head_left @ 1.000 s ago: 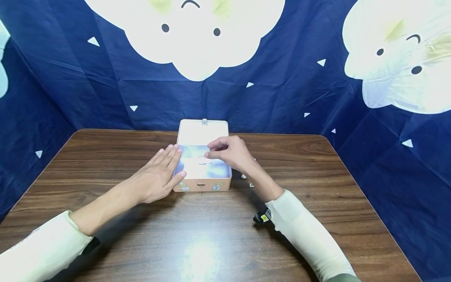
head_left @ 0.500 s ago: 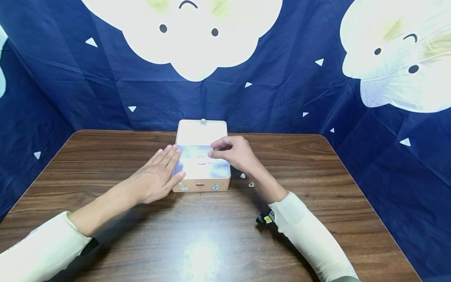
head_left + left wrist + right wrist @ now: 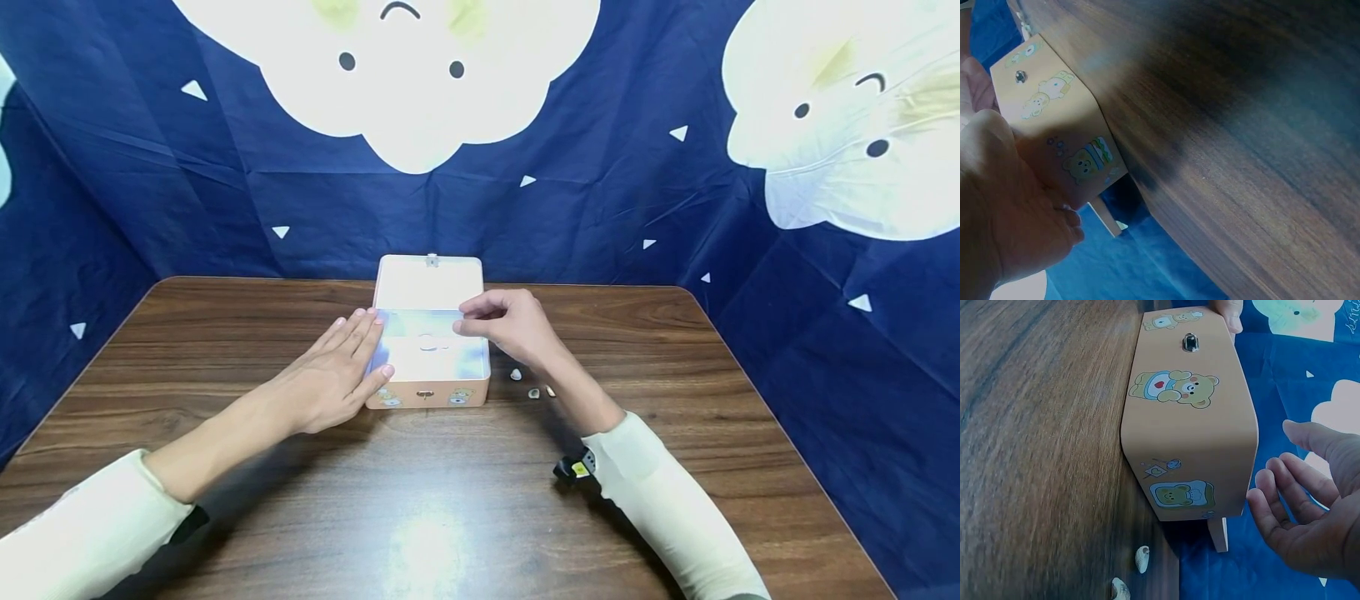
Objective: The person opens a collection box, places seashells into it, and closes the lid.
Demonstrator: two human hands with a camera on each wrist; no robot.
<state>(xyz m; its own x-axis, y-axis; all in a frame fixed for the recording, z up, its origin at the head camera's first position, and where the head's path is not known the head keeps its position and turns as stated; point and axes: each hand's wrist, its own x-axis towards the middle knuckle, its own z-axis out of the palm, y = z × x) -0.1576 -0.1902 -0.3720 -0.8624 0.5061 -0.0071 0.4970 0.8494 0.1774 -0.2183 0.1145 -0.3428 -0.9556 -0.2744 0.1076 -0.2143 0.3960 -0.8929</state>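
Box: an open tin box (image 3: 429,358) with bear stickers on its front is seen at the centre of the head view, on the wooden table (image 3: 450,500); its lid (image 3: 429,282) is laid back toward the blue backdrop (image 3: 600,208).
Left hand: the left hand (image 3: 337,371) is laid flat against the box's left side, fingers straight, thumb at the front corner; nothing is clasped. In the left wrist view the palm (image 3: 1004,206) is pressed to the box wall (image 3: 1060,137).
Right hand: the right hand (image 3: 510,325) is held over the box's right rim, fingers loosely curved. In the right wrist view the hand (image 3: 1310,512) is seen relaxed and empty, just beside the box (image 3: 1188,412).
Contents: a small pale piece (image 3: 431,342) is seen lying on the box floor.
Shells: small shells (image 3: 525,383) are scattered on the table right of the box, lower middle of the frame.
Change: over the last second the right hand has been drawn back from the box interior toward the right rim, while the left hand has been kept in place; another shell has been uncovered beside the wrist.
Meaning: one piece is judged deposited, the shells remaining.
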